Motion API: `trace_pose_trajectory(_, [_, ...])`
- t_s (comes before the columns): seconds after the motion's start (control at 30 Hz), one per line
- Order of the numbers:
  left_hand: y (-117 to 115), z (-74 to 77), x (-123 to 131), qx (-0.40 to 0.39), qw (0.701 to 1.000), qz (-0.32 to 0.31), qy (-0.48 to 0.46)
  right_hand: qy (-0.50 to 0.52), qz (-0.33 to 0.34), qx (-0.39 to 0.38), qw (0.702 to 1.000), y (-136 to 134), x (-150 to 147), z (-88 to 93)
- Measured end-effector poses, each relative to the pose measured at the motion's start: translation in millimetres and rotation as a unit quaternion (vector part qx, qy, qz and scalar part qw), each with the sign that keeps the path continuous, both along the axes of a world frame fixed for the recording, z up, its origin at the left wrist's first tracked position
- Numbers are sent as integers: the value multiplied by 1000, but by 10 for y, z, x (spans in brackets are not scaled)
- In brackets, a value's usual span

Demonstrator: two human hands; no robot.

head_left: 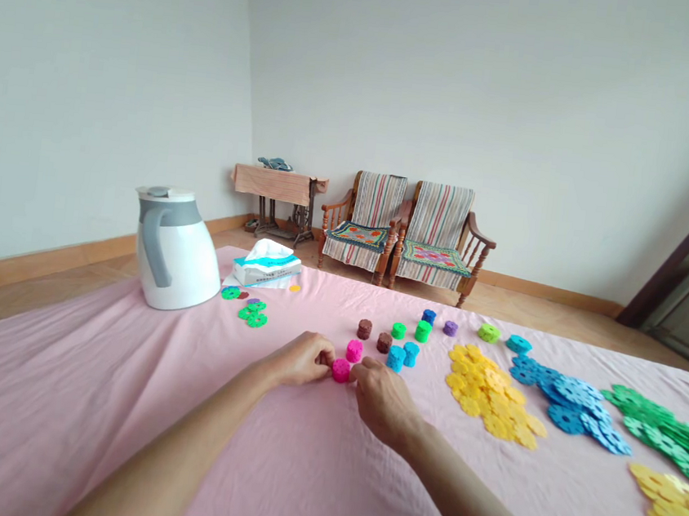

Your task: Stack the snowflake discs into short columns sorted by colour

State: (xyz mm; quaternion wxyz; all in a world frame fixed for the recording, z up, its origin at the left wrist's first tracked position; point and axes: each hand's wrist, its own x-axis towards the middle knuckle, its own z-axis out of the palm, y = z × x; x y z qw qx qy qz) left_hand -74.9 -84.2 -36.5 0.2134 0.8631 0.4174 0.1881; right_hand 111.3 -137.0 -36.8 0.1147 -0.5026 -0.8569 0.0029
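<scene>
A short stack of pink snowflake discs stands on the pink cloth between my two hands. My left hand has its fingers curled in and their tips at the stack's left side. From the right, my right hand presses its bent fingers to the same stack. Just behind it is a second pink stack. Brown stacks, blue stacks and green stacks of discs stand close by, beyond my right hand. The undersides of my fingers are partly hidden.
Loose yellow discs, blue discs and green discs lie in piles at right. A white jug, a tissue box and a few green discs are at left. Two wooden chairs stand beyond the cloth.
</scene>
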Motion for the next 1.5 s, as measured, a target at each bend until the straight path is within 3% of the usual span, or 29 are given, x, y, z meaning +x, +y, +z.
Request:
trace_pose_trajectory(0.3, [-48,88,33,31,999,-10,29,-3,-7,3,1000,10,-20,2])
trace_pose_trajectory(0.7, [-76,76,63,70,997,-8,44,-9,-10,-9,1000,-13,-47,50])
trace_pose_trajectory(0.83, [-94,108,55,68,996,-11,51,29,-5,-24,999,-27,-16,79])
trace_pose_trajectory(0.93, [-96,160,7,66,996,-1,55,117,-15,-7,993,-40,123,109])
trace_pose_trajectory(1.13, [-211,344,83,105,994,31,6,289,-169,84,939,26,756,-73])
trace_pose_trajectory(1.23, [-394,347,312,98,994,-41,-39,333,-233,84,910,63,1027,-237])
trace_pose_trajectory(1.37, [-679,192,638,74,987,-145,-1,430,-284,50,855,75,1188,-323])
trace_pose_trajectory(1.5, [-819,127,769,63,983,-169,17,427,-305,75,848,80,1228,-294])
